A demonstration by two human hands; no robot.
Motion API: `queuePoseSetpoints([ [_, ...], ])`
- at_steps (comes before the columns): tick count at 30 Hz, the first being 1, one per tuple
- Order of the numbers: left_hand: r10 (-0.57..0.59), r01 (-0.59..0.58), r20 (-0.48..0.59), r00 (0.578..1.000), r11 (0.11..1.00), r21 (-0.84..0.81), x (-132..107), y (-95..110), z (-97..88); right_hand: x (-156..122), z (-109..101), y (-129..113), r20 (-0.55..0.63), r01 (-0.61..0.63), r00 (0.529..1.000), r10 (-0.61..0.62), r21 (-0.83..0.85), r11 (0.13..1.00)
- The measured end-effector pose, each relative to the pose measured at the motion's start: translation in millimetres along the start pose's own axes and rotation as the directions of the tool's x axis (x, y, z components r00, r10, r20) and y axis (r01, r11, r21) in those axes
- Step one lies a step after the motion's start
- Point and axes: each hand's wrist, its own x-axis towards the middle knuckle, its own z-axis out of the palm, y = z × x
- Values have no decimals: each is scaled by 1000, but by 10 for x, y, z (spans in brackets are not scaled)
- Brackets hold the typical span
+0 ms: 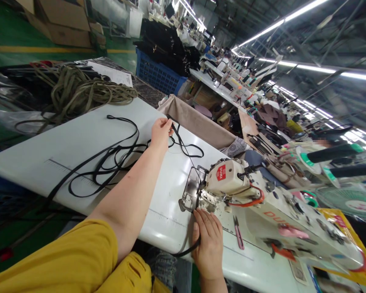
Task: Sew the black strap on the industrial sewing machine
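A sewing machine [232, 177] stands on a white table, and a narrow black strip [197, 199] lies under its needle area. My right hand [208, 240] is just in front of the metal needle plate [190, 187]. Its fingers press together on the strip, which comes out beside my thumb and hangs over the table's front edge. Farther back, my left hand [162, 132] pinches a black strip between thumb and fingers, raised a little over the tabletop. Loose loops of black strip [112, 152] are spread left of my left forearm.
Pink-handled thread snips [238, 232] lie right of my right hand. Olive straps [82, 89] are heaped at the table's far left. A fabric-lined trough [195, 118] runs along the back edge. Behind it, a blue crate [157, 73] holds dark pieces. Thread cones [332, 154] stand at right.
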Motion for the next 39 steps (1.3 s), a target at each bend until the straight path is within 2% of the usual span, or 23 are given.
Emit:
queuePoseSetpoints([
  [15,210,-223,-84,974,952,-208,160,109,-57,-25,11,13,9,-9,1000,9,-4,1000],
  [25,330,-339,-76,941,908,-246,241,210,-131,0,-9,-10,14,-16,1000,15,10,1000],
  [33,408,-415,-76,910,898,-145,300,366,-182,24,-30,-30,13,-25,1000,25,24,999],
  [39,502,-511,-158,850,859,-20,249,489,-187,26,-47,-44,15,-39,999,38,29,999],
])
